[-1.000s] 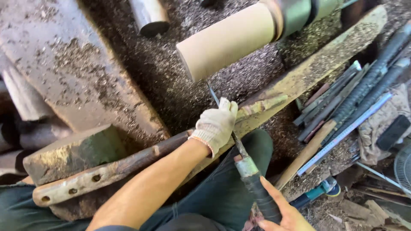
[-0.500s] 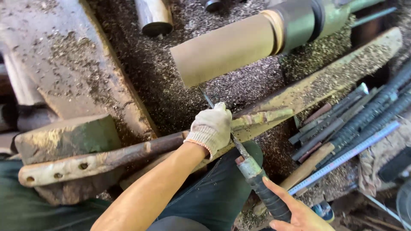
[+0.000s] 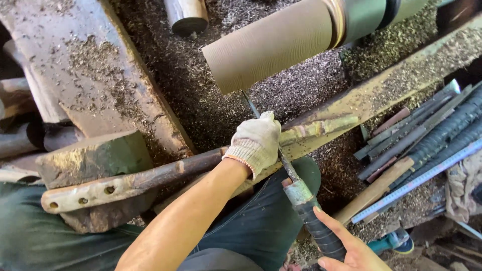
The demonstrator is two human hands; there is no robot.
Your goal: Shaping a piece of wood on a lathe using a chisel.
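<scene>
My left hand (image 3: 255, 142), in a white knit glove, presses down on the metal shaft of a long turning chisel (image 3: 287, 169) where it crosses the rusty tool rest bar (image 3: 150, 175). My bare right hand (image 3: 346, 246) grips the chisel's dark wrapped handle (image 3: 321, 233) at the bottom right. The chisel's tip reaches up to the underside of a pale ribbed wooden cylinder (image 3: 271, 47) mounted on the lathe, near its free end.
Wood shavings (image 3: 201, 90) cover the lathe bed. Several long chisels and rods (image 3: 422, 135) lie at the right with a blue ruler (image 3: 416, 183). A heavy green-grey metal block (image 3: 95, 160) sits at the left. My legs in dark trousers (image 3: 261, 221) are below.
The view has shifted slightly, so the cylinder sits more to the left and lower. Both hands keep their hold on the chisel, its tip still at the cylinder.
</scene>
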